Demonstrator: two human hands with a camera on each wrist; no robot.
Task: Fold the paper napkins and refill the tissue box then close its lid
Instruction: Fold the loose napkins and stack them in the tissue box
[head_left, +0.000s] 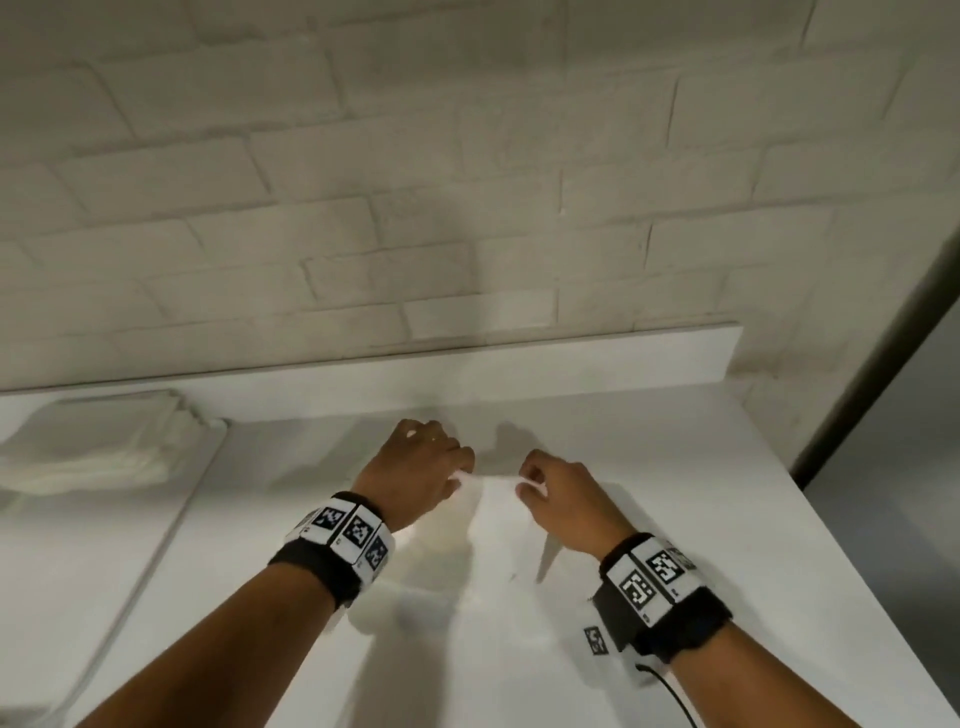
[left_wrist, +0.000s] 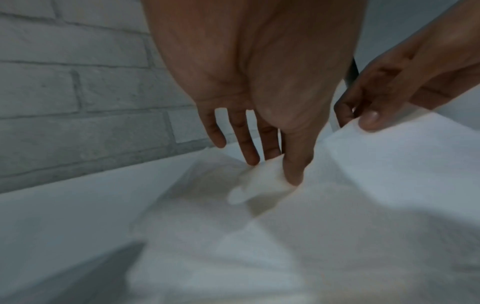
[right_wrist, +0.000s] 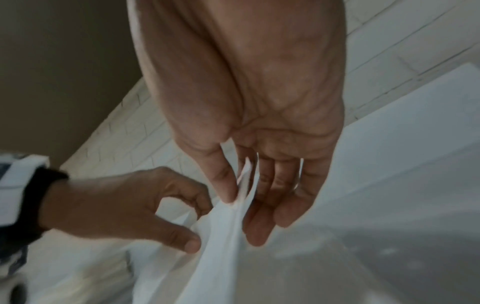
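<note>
I hold one white paper napkin (head_left: 494, 506) up over the white table (head_left: 727, 519), a hand on each top corner. My left hand (head_left: 462, 478) pinches its left corner between thumb and fingers. My right hand (head_left: 524, 484) pinches the right corner the same way. In the left wrist view, my left hand (left_wrist: 281, 171) grips a crumpled corner of the napkin (left_wrist: 389, 164), and my right hand (left_wrist: 361, 121) holds the far edge. The right wrist view shows my right hand (right_wrist: 241, 209) and left hand (right_wrist: 200, 224) on the hanging napkin (right_wrist: 215, 257). I cannot make out a tissue box.
A stack of white napkins (head_left: 98, 449) lies at the far left of the table. A low white ledge (head_left: 519, 371) runs along the back under a white brick wall (head_left: 467, 182). The table's right edge (head_left: 852, 561) drops off beside a grey surface.
</note>
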